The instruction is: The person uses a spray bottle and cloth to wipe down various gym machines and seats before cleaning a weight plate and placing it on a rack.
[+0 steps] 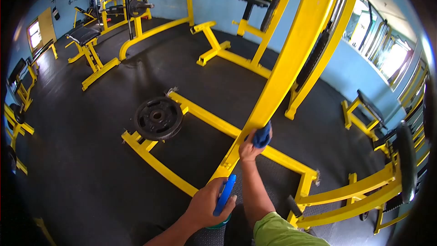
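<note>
One cloth (261,137), right hand (248,151) — bottle (225,195), left hand (207,202).

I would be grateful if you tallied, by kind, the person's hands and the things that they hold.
Hands: 2, the left hand and the right hand
Cloth: 1, a blue cloth in the right
Bottle: 1, a blue-topped spray bottle in the left
Total: 4
</note>
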`<state>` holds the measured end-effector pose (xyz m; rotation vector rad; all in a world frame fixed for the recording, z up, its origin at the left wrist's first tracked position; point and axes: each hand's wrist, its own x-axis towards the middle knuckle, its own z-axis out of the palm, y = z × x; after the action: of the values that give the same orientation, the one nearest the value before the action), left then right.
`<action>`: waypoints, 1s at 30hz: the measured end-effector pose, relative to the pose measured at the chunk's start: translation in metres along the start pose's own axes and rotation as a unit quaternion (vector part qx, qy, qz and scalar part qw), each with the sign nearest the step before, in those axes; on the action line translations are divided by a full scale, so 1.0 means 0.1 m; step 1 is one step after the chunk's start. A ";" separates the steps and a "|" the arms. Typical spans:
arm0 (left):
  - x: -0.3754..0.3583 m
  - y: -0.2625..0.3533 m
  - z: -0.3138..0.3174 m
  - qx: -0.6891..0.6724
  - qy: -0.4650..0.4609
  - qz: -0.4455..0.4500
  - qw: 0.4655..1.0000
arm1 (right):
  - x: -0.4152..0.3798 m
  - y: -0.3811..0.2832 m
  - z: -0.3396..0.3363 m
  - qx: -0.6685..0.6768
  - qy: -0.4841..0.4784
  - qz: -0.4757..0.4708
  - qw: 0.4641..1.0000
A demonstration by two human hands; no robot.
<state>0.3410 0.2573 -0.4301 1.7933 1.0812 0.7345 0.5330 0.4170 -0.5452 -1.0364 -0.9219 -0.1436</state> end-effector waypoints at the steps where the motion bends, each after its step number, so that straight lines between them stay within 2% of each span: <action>1: 0.01 -0.02 0.00 -0.015 -0.005 -0.014 1.000 | -0.30 0.21 -0.08 0.010 -0.011 0.039 0.999; 3: 0.01 -0.08 0.00 -0.024 -0.023 -0.045 0.998 | -0.95 0.72 -0.31 -0.066 -0.036 0.079 0.994; 4: 0.01 -0.11 0.00 -0.023 -0.025 -0.058 0.998 | -1.22 0.89 -0.41 -0.072 -0.033 0.096 0.992; 6: 0.01 -0.16 0.01 -0.018 -0.035 -0.082 0.996 | -1.71 1.11 -0.63 -0.038 -0.110 0.219 0.969; 7: 0.02 -0.18 0.03 -0.017 -0.044 -0.088 0.995 | -1.89 1.16 -0.77 -0.041 -0.107 0.230 0.966; 9: 0.04 -0.20 0.06 -0.016 -0.057 -0.097 0.993 | -2.13 1.19 -1.01 -0.106 -0.270 0.339 0.895; 10: 0.05 -0.21 0.07 -0.012 -0.063 -0.104 0.993 | -2.15 1.24 -1.04 -0.169 -0.302 0.265 0.900; 11: 0.07 -0.22 0.07 -0.008 -0.068 -0.108 0.992 | -2.15 1.28 -1.08 -0.171 -0.302 0.265 0.900; 13: 0.08 -0.26 0.07 -0.006 -0.067 -0.106 0.992 | -1.71 1.03 -1.00 -0.303 -0.371 0.494 0.726; 14: 0.09 -0.27 0.06 0.000 -0.066 -0.104 0.992 | -1.61 1.13 -1.09 -0.296 -0.384 0.527 0.698; 16: 0.08 -0.29 0.04 -0.002 -0.044 -0.069 0.997 | -1.20 0.74 -1.18 -0.229 -0.292 0.465 0.804; 18: 0.09 -0.34 0.02 -0.010 -0.015 -0.043 0.999 | -0.55 0.07 -1.13 -0.078 -0.158 0.310 0.934; 19: 0.08 -0.36 0.02 0.020 -0.004 -0.021 1.000 | -0.28 0.05 -1.20 -0.025 -0.152 0.181 0.971; 20: 0.07 -0.37 0.02 0.050 0.007 0.002 0.999 | 0.17 -0.39 -1.09 0.001 -0.129 0.096 0.987; 21: 0.08 -0.35 0.02 0.042 0.012 0.012 0.999 | 0.58 -0.69 -0.95 -0.047 -0.090 -0.017 0.995; 22: 0.09 -0.33 0.03 0.060 0.017 0.026 0.998 | 1.06 -1.02 -0.77 -0.033 -0.095 -0.124 0.987; 23: 0.10 -0.31 0.05 0.077 0.023 0.039 0.996 | 1.47 -1.42 -0.54 -0.093 -0.075 -0.183 0.976; 24: 0.10 -0.30 0.05 0.061 0.012 0.040 0.997 | 1.91 -1.78 -0.33 -0.206 -0.036 -0.373 0.904; 25: 0.12 -0.27 0.05 0.052 0.018 0.051 0.997 | 2.27 -2.04 0.00 -0.157 0.029 -0.476 0.865; 27: 0.12 -0.27 0.08 0.051 0.006 0.067 0.996 | 2.86 -2.34 0.38 -0.215 0.027 -0.584 0.783; 29: 0.12 -0.28 0.11 0.044 0.016 0.091 0.995 | 3.09 -2.43 0.66 -0.350 0.030 -0.563 0.748; 30: 0.11 -0.27 0.10 0.055 -0.003 0.099 0.994 | 3.01 -2.46 0.71 -0.365 0.017 -0.552 0.750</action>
<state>0.3440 0.2691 -0.4586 2.0169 0.9643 0.7996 0.5570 0.4324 -0.1509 -1.0309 -1.3965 -1.6292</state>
